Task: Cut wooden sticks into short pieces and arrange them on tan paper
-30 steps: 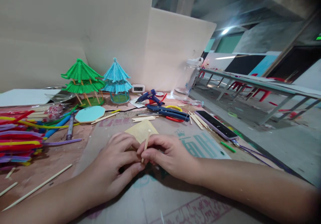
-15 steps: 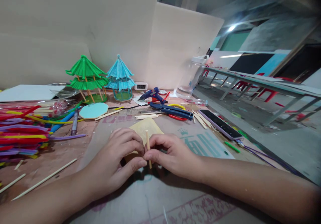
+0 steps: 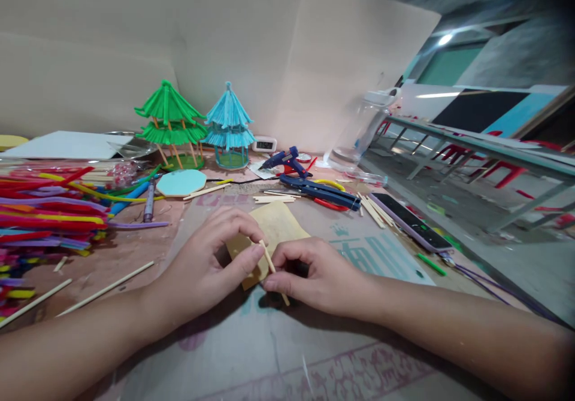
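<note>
A short thin wooden stick [image 3: 270, 258] slants between my two hands, its upper end leaning left. My left hand [image 3: 220, 257] has its thumb and forefinger closed at that upper end. Lower down, the thumb and fingers of my right hand [image 3: 309, 272] pinch the same stick, and its bottom end pokes out beneath them. Under and behind the hands lies a creased yellowish sheet, like sandpaper [image 3: 281, 221], partly covered by the left fingers.
Colourful pipe cleaners [image 3: 49, 215] pile up at left, near loose sticks [image 3: 108, 287]. Behind stand a green model pavilion [image 3: 169, 114] and a blue one [image 3: 229, 122]. A glue gun [image 3: 287, 160], blue-handled pliers [image 3: 318, 191], a phone [image 3: 411, 220] and a clear bottle [image 3: 357, 128] lie or stand rightward.
The stick has gone from nearly upright to slanted, its top tipping left toward my left thumb and forefinger. More of the yellowish sheet shows. The whole view has shifted slightly.
</note>
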Tool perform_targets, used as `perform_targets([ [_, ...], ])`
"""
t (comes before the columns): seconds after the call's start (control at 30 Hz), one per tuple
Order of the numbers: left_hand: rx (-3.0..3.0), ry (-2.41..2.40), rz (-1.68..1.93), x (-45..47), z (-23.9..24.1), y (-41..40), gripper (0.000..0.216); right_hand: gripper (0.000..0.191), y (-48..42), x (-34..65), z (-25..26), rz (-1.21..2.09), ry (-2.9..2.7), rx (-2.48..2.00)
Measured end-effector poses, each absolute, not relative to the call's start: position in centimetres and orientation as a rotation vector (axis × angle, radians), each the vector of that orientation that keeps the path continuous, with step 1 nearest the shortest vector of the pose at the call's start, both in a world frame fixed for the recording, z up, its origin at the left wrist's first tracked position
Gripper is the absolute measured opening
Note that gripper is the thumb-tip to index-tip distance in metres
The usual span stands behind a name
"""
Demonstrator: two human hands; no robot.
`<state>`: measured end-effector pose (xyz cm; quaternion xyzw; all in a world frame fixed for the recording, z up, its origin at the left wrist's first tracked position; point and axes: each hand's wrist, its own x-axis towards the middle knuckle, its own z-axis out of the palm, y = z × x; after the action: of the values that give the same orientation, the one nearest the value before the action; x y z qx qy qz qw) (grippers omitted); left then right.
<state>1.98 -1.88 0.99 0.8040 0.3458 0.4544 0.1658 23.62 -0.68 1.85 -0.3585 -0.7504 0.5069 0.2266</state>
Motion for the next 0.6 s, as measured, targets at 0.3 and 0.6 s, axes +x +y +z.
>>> perform_targets([
  [0.3,2.252,1.133,1.231,2.2,0.8,-1.5,0.014,0.020,0.2,24.3,2.4,1.721,-1.411,-0.502],
  [0.6,2.469,1.113,1.077,2.0,0.3,-1.8,0.014,0.025,1.3,24.3,1.9,1.865,-1.195,-0.647],
])
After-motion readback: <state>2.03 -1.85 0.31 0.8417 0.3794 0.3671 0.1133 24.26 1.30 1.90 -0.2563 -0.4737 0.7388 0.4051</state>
